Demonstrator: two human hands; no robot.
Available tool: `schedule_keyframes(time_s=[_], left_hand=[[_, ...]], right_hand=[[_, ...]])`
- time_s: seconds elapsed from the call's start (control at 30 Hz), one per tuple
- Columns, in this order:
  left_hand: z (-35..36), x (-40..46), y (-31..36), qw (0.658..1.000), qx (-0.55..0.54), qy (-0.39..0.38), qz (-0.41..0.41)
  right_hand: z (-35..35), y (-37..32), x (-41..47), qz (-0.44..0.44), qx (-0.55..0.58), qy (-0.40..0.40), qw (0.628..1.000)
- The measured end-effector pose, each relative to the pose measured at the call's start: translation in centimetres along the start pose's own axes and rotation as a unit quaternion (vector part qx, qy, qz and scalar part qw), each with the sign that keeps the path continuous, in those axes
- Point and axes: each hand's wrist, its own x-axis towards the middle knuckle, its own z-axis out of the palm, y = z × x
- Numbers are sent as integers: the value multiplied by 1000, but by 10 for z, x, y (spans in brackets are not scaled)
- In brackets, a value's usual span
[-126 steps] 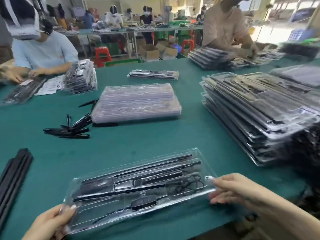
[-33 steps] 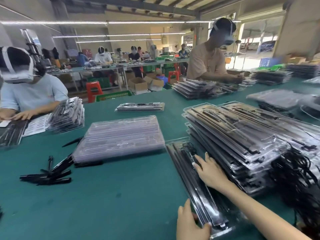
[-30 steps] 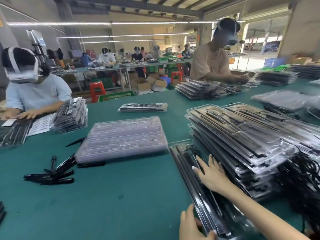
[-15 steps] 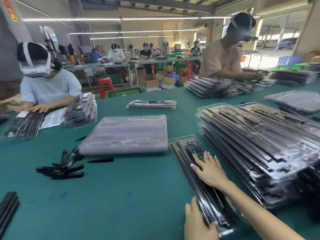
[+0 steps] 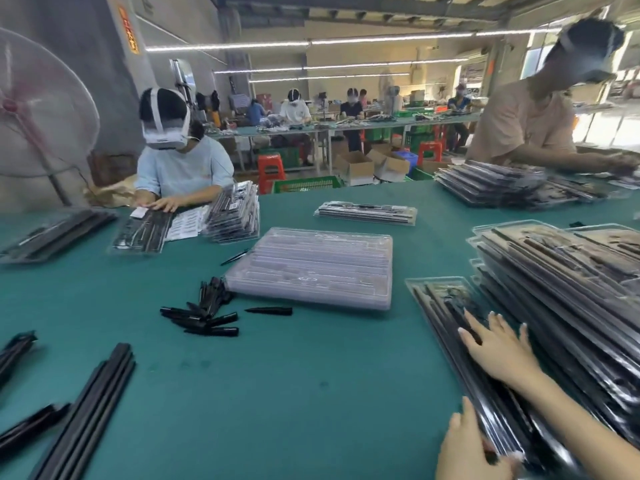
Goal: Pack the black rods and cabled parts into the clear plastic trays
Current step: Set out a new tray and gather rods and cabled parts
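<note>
A packed clear tray (image 5: 437, 308) holding black rods and a cabled part lies on the green table beside the tall stack of packed trays (image 5: 568, 289) at the right. My right hand (image 5: 498, 348) lies flat on top of this tray with its fingers straight. My left hand (image 5: 465, 448) holds the tray's near end, thumb up along its left edge. A stack of empty clear trays (image 5: 311, 268) sits at the middle. Short black parts (image 5: 204, 311) lie loose to its left. Long black rods (image 5: 86, 414) lie at the lower left.
Another person sorts trays at the far left behind a leaning tray stack (image 5: 235, 213). A second person works at the far right over more stacks (image 5: 491, 183). A small packed stack (image 5: 365, 213) lies at the table's far middle. A fan (image 5: 38, 112) stands at the left.
The packed tray went from crosswise in front of me to lengthwise against the right-hand stack. Over the last second my view has swung left, and both hands stay on the tray.
</note>
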Motion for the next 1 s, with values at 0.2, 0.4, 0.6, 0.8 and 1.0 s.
schedule_keyframes(time_s=[0.2,0.4,0.6,0.8,1.0], left_hand=[[-63,-6,-47,982,-98,152,50],[-159,-9,-125,898,-105,427,26],[-194,1,-148,862,-141,486,-33],[-186,-5,-141,879,-91,464,-61],[-190,-5,-133,886,-62,458,-44]], right_hand=[[-12,-113,1,-192,88,135,968],[-4,-252,32,-343,34,79,935],[22,-288,44,-313,82,182,928],[32,-264,29,-364,191,256,875],[-18,-267,46,-352,163,7,922]])
